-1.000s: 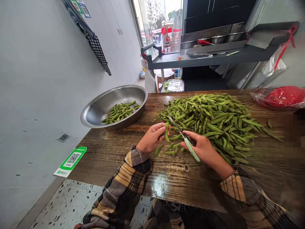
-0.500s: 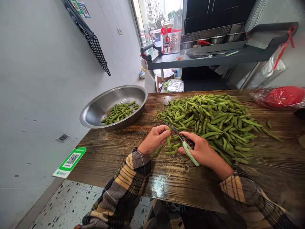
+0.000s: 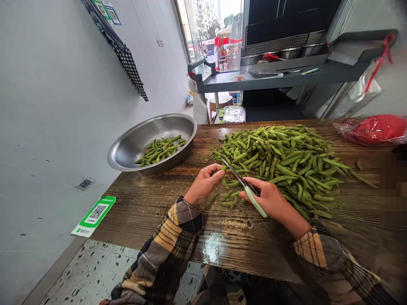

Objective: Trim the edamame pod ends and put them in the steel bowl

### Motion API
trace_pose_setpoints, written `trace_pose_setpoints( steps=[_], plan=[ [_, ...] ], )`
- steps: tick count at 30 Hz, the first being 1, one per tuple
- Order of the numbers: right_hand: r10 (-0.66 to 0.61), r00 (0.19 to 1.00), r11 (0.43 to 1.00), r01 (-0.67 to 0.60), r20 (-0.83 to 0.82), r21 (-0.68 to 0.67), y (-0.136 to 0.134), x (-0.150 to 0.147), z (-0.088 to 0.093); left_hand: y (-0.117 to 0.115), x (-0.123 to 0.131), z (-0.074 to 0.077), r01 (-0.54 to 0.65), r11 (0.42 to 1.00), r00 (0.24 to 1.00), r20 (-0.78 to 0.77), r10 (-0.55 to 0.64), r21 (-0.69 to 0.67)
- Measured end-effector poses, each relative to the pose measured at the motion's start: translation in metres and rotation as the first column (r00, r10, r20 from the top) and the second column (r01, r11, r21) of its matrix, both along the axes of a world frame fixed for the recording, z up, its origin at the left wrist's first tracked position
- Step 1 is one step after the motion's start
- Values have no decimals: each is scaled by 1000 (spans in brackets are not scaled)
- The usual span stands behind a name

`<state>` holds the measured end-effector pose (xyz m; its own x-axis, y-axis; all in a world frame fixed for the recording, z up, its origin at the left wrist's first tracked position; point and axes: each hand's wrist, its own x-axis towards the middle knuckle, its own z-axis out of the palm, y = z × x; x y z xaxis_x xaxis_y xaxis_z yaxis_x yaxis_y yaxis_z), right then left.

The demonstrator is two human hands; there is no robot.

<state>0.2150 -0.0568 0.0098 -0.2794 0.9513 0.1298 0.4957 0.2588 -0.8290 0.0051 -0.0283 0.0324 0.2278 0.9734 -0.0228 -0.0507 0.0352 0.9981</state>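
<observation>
Between thumb and fingers, my left hand (image 3: pixel 205 183) pinches a green edamame pod (image 3: pixel 224 181). My right hand (image 3: pixel 270 197) grips scissors (image 3: pixel 254 201) with pale green handles; their dark blades point up and left, right beside the pod's top end. Behind and to the right of both hands spreads a large heap of edamame pods (image 3: pixel 282 156). A few loose pods (image 3: pixel 229 202) lie on the wood below the blades. To the left, a tilted-looking steel basin (image 3: pixel 127 146) holds a small pile of pods (image 3: pixel 160 150).
The wooden table (image 3: pixel 152 195) has a green QR-code card (image 3: pixel 95 215) at its left edge. A red bundle in clear plastic (image 3: pixel 378 129) lies at the far right. Beyond the table stands a grey cart (image 3: pixel 270 80); a white wall (image 3: pixel 57 106) runs along the left.
The scissors' blades have shifted slightly and look closer together, with the handles drawn together in my right hand. My left hand has moved only a little, still pinching the pod.
</observation>
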Motion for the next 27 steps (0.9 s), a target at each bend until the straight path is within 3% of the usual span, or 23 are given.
trace_pose_setpoints(
  steps=[5, 10, 14, 21, 27],
  plan=[
    [-38, 999, 999, 38, -2, -3, 0, -1, 2, 4, -4, 1, -188, 979, 954, 223, 201, -76],
    [-39, 999, 998, 40, 15, -44, 0, 0, 1, 5, -6, 2, -260, 963, 923, 273, 270, -72],
    [-26, 999, 999, 27, 26, -37, -1, -1, 3, 3, -1, 1, -272, 961, 930, 244, 274, -42],
    [-26, 999, 999, 27, 24, -21, -2, -3, 6, -2, 7, 2, -177, 984, 962, 215, 169, 21],
    [-10, 1000, 1000, 10, -30, 3, 0, -1, -1, -2, 7, 3, -173, 984, 960, 218, 178, -40]
  ],
)
